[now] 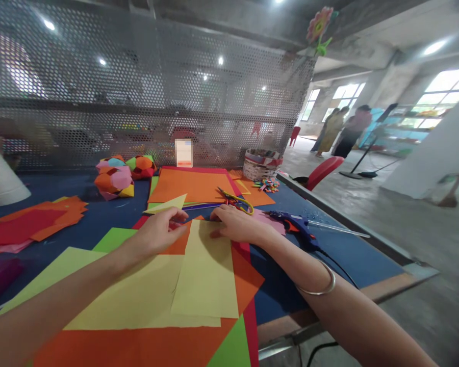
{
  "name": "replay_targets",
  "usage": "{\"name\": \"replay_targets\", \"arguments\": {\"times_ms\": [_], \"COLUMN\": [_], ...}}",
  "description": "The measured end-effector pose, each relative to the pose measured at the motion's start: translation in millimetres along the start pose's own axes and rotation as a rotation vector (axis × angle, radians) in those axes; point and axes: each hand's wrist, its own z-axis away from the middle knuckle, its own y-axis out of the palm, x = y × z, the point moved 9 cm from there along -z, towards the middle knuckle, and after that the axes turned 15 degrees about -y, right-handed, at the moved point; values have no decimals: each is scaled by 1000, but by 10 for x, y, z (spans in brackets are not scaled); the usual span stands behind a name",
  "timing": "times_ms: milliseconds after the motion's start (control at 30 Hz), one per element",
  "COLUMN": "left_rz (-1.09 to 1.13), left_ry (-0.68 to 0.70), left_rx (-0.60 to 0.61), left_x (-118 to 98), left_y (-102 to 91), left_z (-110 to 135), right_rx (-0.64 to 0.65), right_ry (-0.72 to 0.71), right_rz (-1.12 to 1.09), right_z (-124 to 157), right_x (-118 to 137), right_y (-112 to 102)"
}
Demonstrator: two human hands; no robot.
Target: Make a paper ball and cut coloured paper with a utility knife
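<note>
Hands at the far edge of a yellow sheet (206, 275), flat on the blue table (99, 219) close to its near edge. Left hand (158, 230) curled, thumb and fingertips closed in a pinch on the sheet's top left corner. Right hand (235, 224) open and palm down, fingers flat on the top right corner, gripping nothing; silver bangle (318, 288) round that wrist. Under the yellow sheet, an orange sheet (248, 278); to the left, a wider yellowish sheet (130, 298), with green paper (112, 238) beyond that. Scissors (237, 200) with yellow handles just behind the right hand, lying by a large orange paper (193, 184). Blue glue gun (296, 225) on the table just right of the right hand, cable trailing toward the near edge. Further back, a woven basket (262, 164) with small coloured bits beside it. Paper balls (115, 179) in mixed colours at the back left, near a perforated metal screen (137, 92) along the table's far side. Stack of orange and red paper (30, 221) well to the left. Off to the right, a red chair (323, 171) beside the table and, far off and blurred, people (344, 130) standing near windows
</note>
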Motion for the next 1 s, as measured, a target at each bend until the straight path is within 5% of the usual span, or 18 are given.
{"name": "replay_targets", "arguments": {"times_ms": [633, 833, 1000], "left_rz": [379, 575, 581], "left_ry": [-209, -288, -297], "left_rx": [172, 263, 242], "left_x": [182, 189, 179], "left_y": [203, 281, 253], "left_z": [32, 217, 206], "right_rx": [-76, -90, -88], "right_ry": [0, 1, 5], "right_rz": [-34, -56, -154], "right_z": [-9, 8, -3], "right_x": [26, 99, 107], "right_y": [-4, -28, -2]}}
